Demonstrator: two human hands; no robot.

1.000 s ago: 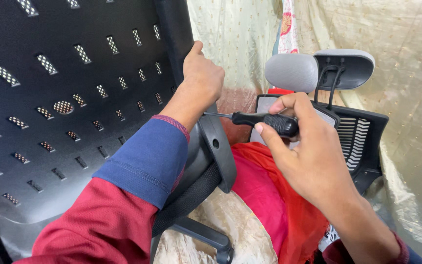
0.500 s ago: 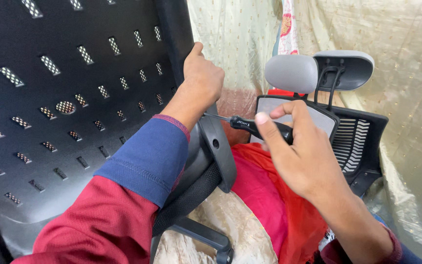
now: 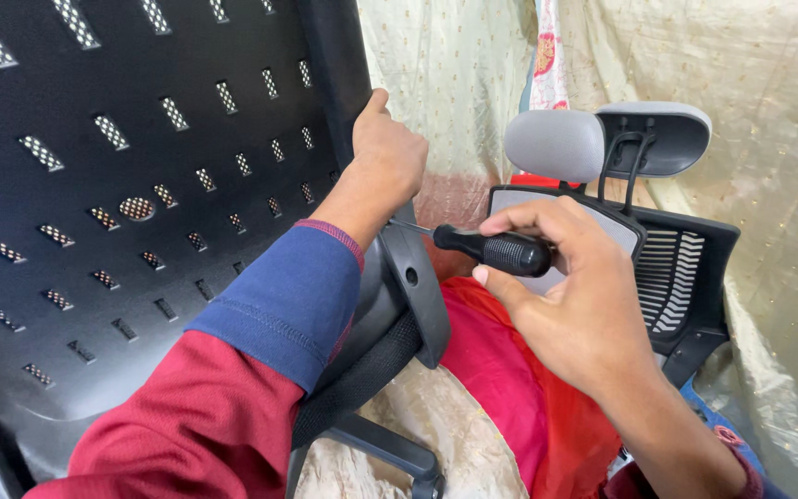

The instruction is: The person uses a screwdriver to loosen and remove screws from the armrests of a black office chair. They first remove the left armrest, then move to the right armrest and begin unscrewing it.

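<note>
**Screwdriver at the edge of a black chair back**

Left hand [image 3: 386, 159] clamped around the edge of the perforated black chair back [image 3: 140, 185], fingers curled over and out of sight behind it, thumb pointing up along the frame. Right hand [image 3: 574, 296] closed on the black ribbed handle of a screwdriver [image 3: 491, 249], pinching it between thumb below and fingers above. Screwdriver held nearly level just right of the chair back, its thin metal shaft running toward the frame and vanishing behind the left wrist; tip hidden. Below the shaft, a curved black armrest bracket [image 3: 415, 282] with one round hole. Further right of the chair back, a second office chair with a grey headrest [image 3: 554, 143]. Beneath both, red cloth [image 3: 501, 379] lying over pale patterned fabric [image 3: 436, 425].
</note>
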